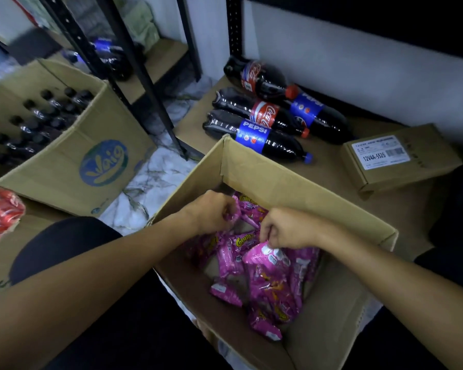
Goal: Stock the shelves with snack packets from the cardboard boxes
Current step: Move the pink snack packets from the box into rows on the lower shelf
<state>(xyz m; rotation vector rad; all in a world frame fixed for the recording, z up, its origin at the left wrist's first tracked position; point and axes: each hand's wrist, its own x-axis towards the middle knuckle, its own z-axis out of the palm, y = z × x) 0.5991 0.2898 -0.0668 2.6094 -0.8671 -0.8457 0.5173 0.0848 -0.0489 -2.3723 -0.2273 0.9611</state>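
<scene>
An open cardboard box sits in front of me, holding several pink snack packets. Both hands are down inside it. My left hand grips the top of a pink packet near the box's far wall. My right hand pinches the top edge of another pink packet in the middle of the box. The low wooden shelf lies just beyond the box.
Several cola bottles lie on the low shelf, with a small labelled carton to their right. A box of dark bottles stands at left on the marble floor. Red packs sit far left. Black rack posts rise behind.
</scene>
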